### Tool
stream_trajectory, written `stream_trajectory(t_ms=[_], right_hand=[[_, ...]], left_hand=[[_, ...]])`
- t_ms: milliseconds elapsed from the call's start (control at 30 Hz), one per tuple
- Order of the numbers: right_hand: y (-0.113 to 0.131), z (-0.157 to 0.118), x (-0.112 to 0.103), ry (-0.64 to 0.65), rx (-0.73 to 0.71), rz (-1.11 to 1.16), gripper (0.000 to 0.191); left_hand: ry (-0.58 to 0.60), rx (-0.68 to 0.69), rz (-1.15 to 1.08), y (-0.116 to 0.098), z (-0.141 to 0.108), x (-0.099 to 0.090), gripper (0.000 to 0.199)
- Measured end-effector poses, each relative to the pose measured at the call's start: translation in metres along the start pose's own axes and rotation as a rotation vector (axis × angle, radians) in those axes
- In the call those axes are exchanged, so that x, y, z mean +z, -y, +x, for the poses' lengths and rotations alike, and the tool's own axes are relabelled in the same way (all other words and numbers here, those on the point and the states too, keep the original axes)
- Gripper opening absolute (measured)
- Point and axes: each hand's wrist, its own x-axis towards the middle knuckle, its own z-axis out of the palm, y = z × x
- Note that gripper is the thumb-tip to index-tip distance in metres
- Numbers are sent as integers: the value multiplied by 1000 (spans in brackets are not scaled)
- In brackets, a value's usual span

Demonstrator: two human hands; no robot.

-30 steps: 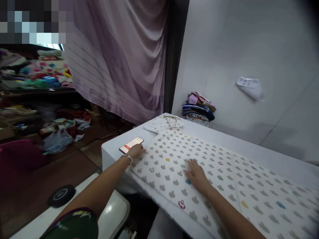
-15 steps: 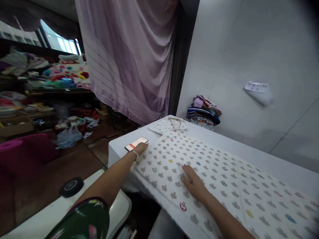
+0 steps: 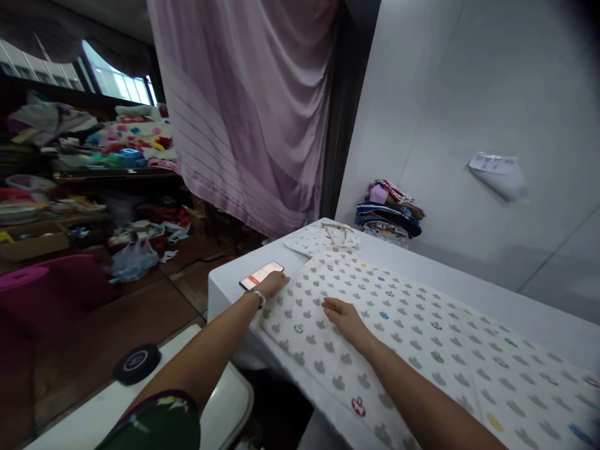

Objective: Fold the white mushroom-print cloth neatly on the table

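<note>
I see printed cloth (image 3: 422,325) spread on the white surface (image 3: 225,284); the right hand (image 3: 345,317) lies loosely open over it, the left hand (image 3: 274,284) at its edge, grip unclear to me.

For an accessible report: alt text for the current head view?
A grey-patterned white cloth is spread on a white table, a person's right hand over it and left hand at its edge, beside a lit phone. A purple curtain hangs behind; folded fabrics are stacked by the wall.
</note>
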Motion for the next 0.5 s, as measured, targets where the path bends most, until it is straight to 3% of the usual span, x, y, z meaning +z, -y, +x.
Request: stream_trajectory(t_ms=[233,500], right_hand=[[30,42,51,-5,221,387,35],[37,65,80,57,223,423,14]], left_hand=[[16,92,54,-2,-1,-3,24],[84,137,-83,-13,-3,-10,13]])
